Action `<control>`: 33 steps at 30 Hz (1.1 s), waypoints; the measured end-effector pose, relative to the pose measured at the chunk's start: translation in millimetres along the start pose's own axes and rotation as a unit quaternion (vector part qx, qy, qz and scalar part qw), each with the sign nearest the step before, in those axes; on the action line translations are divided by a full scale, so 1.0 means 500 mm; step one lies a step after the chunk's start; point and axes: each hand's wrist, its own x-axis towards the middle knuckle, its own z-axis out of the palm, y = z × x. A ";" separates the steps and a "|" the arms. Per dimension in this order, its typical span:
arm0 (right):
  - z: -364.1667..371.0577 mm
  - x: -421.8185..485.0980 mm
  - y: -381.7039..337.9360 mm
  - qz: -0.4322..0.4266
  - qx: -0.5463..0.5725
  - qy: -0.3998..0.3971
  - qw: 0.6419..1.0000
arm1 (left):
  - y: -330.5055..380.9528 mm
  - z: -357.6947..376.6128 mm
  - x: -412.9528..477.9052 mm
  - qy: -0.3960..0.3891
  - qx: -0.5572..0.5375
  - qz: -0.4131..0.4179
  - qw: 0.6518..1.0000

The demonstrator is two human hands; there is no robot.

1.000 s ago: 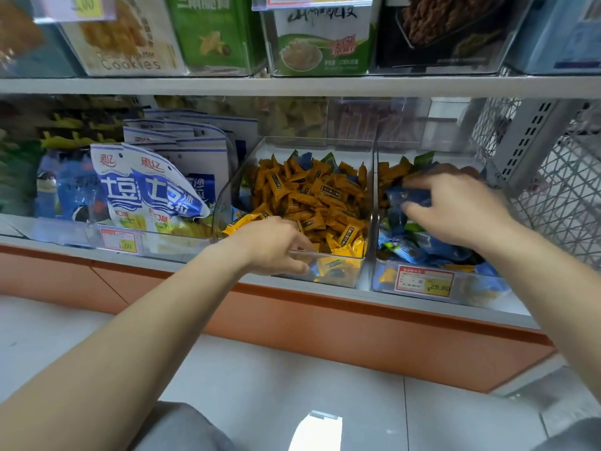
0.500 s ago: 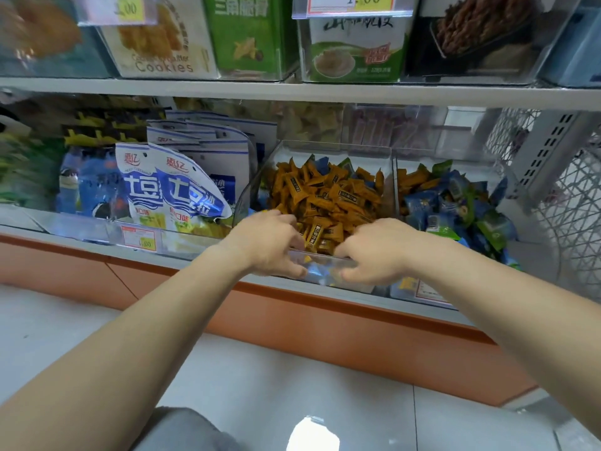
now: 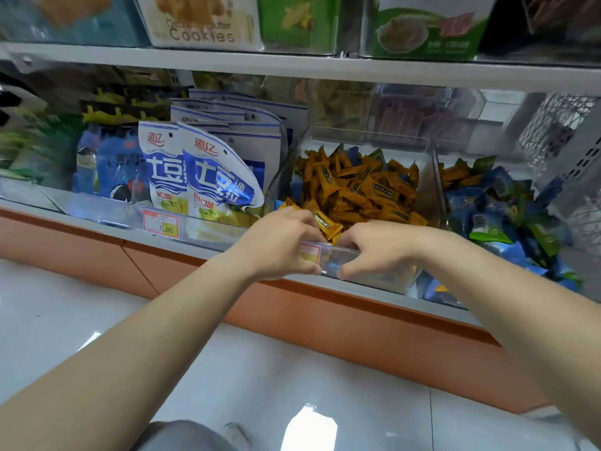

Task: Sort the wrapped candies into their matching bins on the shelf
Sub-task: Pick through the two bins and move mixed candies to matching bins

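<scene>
- Leaning into the head view: left hand [image 3: 279, 245] and right hand [image 3: 380, 249] are clamping the front wall of the orange bin [image 3: 364, 135], each grip curling fingers over the lip with the thumb outside.
- One orange candy [image 3: 327, 224] is sitting between them at the rim; whether either hand is pinching it, I cannot tell.
- Sorting is looking only partway done: blue strays [image 3: 353, 156] are lying among the orange, and orange strays [image 3: 455, 173] are sitting in the blue-green bin [image 3: 435, 294].

Orange candies [image 3: 357, 187], clear bin [image 3: 364, 138]
</scene>
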 end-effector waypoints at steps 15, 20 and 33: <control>0.011 0.009 0.011 0.052 0.055 -0.092 0.993 | -0.009 0.019 -0.004 0.017 -0.012 -0.004 1.000; 0.024 0.010 0.024 0.025 0.105 -0.028 0.994 | -0.009 0.022 -0.002 0.027 -0.014 -0.013 0.999; 0.011 -0.009 0.039 -0.015 0.225 0.121 0.967 | -0.002 0.023 0.002 0.027 -0.054 -0.032 0.998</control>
